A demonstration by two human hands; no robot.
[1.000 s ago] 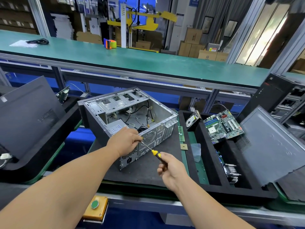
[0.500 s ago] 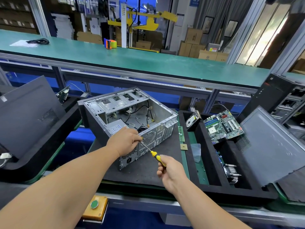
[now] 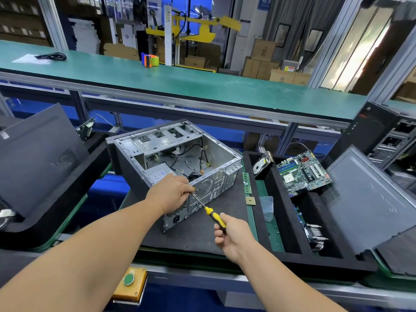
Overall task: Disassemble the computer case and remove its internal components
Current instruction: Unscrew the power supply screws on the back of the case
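Observation:
An open grey computer case (image 3: 135,163) lies on its side on a dark foam mat (image 3: 195,233). Loose cables and a power supply (image 3: 157,174) show inside it. My left hand (image 3: 171,190) rests curled on the case's rear top edge, its fingertips at the screwdriver's tip. My right hand (image 3: 231,235) grips the yellow and black handle of a screwdriver (image 3: 213,216). The shaft points up and left to the rear panel beside the fan grille (image 3: 204,188).
A black foam tray (image 3: 292,233) at the right holds a motherboard (image 3: 304,172), a hard drive (image 3: 261,165), a heatsink (image 3: 315,235) and a side panel (image 3: 371,199). A RAM stick (image 3: 247,183) and a chip (image 3: 250,201) lie beside the mat. Another panel (image 3: 33,158) leans at left.
My right hand has drawn slightly down and right with the screwdriver. The left hand and case have stayed put.

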